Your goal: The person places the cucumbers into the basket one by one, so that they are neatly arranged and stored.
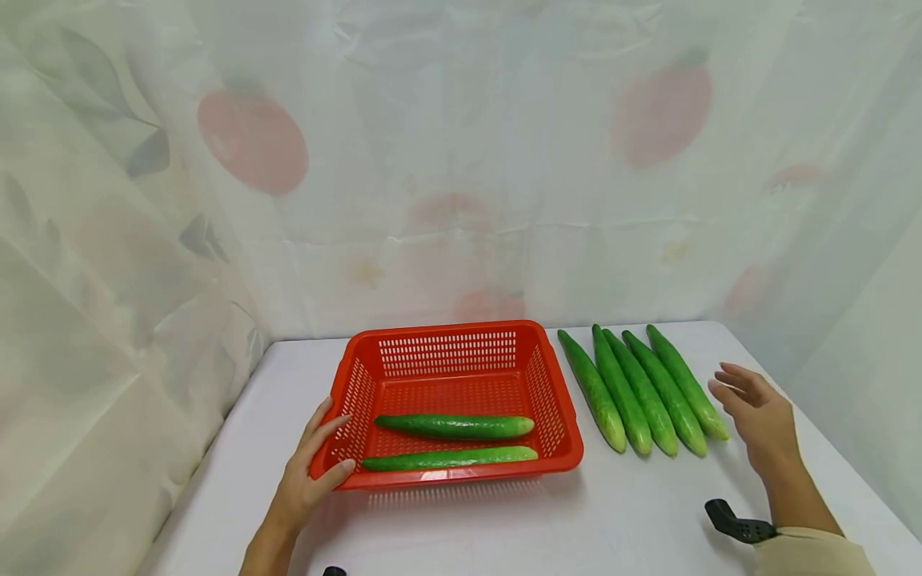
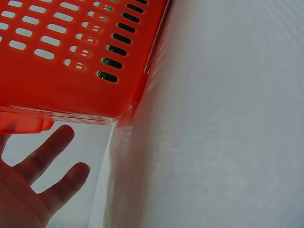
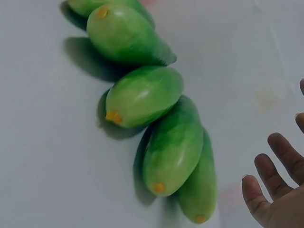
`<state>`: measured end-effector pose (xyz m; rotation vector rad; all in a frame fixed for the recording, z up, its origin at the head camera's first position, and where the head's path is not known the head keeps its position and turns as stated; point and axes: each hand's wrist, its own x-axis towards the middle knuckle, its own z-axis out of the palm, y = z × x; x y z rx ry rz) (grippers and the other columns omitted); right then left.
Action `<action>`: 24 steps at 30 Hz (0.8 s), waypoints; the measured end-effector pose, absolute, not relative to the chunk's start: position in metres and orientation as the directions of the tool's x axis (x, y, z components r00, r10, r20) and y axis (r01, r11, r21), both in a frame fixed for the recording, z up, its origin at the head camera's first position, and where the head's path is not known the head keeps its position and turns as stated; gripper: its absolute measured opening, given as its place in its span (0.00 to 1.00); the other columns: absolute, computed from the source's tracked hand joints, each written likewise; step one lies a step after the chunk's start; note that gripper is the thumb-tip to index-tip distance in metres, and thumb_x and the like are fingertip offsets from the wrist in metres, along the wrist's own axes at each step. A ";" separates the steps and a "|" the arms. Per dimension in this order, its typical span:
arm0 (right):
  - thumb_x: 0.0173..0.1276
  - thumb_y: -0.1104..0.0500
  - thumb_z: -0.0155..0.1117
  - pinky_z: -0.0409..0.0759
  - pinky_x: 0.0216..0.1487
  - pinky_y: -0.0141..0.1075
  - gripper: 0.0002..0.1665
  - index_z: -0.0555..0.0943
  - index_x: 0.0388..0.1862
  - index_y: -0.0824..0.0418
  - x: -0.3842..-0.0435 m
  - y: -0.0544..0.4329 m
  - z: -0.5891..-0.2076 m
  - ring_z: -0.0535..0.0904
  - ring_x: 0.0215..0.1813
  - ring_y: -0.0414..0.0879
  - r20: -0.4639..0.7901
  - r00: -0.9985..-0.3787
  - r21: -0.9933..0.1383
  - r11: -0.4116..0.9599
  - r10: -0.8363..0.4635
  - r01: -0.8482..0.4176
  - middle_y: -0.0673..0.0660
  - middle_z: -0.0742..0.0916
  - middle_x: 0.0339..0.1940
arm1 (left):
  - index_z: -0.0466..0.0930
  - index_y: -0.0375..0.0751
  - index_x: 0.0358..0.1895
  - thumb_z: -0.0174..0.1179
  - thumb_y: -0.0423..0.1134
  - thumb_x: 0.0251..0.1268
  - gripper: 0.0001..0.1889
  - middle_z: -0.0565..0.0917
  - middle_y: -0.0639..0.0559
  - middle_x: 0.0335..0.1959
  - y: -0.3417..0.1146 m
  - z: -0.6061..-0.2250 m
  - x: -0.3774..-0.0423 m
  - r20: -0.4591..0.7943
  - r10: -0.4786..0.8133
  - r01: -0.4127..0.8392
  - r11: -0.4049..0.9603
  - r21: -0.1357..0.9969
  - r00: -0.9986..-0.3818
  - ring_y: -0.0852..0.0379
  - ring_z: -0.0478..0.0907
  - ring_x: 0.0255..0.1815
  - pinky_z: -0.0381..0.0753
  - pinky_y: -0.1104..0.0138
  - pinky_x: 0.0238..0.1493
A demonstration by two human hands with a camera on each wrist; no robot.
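A red plastic basket [image 1: 446,478] with slotted walls holds two green cucumbers lying crosswise, a front cucumber [image 1: 450,458] and one behind it [image 1: 455,426]. At the basket's left front corner, my left hand [image 1: 301,478] touches the rim with spread fingers and thumb. Seen from the left wrist, two straight fingers [image 2: 47,154] extend outside the basket wall. To the basket's right, several more cucumbers [image 1: 651,404] lie side by side, pale ends toward me. My right hand [image 1: 763,420] hovers just right of this row, fingers apart and holding nothing; the right wrist view shows a gap between them.
The white table [image 1: 446,536] carries the basket and the row. A printed curtain [image 1: 461,160] hangs along the back edge, with more fabric [image 1: 108,320] at the left and a pale sheet [image 1: 857,336] at the right. A black device [image 1: 738,524] sits at my right wrist.
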<state>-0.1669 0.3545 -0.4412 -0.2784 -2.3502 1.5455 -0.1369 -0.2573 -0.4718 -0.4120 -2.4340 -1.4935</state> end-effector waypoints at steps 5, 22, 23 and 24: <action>0.70 0.45 0.60 0.70 0.40 0.20 0.35 0.67 0.72 0.54 -0.168 0.359 -0.452 0.70 0.46 0.25 0.144 -0.936 -0.903 0.429 0.321 0.008 0.45 0.77 0.57 | 0.70 0.41 0.66 0.61 0.33 0.59 0.29 0.51 0.53 0.76 -0.258 -0.472 -0.137 0.360 0.105 0.368 0.435 0.822 -0.927 0.59 0.53 0.71 0.64 0.75 0.55; 0.70 0.39 0.56 0.67 0.59 0.55 0.45 0.57 0.76 0.61 -0.178 0.365 -0.475 0.59 0.68 0.68 -0.013 -0.940 -0.872 0.456 0.340 0.177 0.70 0.65 0.71 | 0.70 0.40 0.66 0.61 0.34 0.59 0.29 0.51 0.53 0.76 -0.257 -0.473 -0.137 0.367 0.108 0.376 0.435 0.818 -0.924 0.57 0.54 0.70 0.64 0.74 0.56; 0.70 0.38 0.56 0.66 0.59 0.56 0.45 0.57 0.76 0.61 -0.178 0.365 -0.476 0.59 0.69 0.69 -0.022 -0.940 -0.870 0.456 0.340 0.185 0.70 0.65 0.71 | 0.70 0.40 0.66 0.61 0.33 0.59 0.29 0.51 0.52 0.76 -0.257 -0.473 -0.137 0.369 0.109 0.379 0.433 0.818 -0.923 0.57 0.54 0.71 0.64 0.74 0.56; 0.70 0.38 0.56 0.64 0.59 0.59 0.46 0.56 0.76 0.62 -0.179 0.366 -0.477 0.58 0.69 0.69 -0.025 -0.941 -0.873 0.451 0.338 0.185 0.71 0.64 0.71 | 0.70 0.40 0.66 0.61 0.33 0.59 0.29 0.51 0.52 0.76 -0.257 -0.472 -0.137 0.373 0.109 0.382 0.432 0.817 -0.921 0.56 0.54 0.70 0.64 0.75 0.55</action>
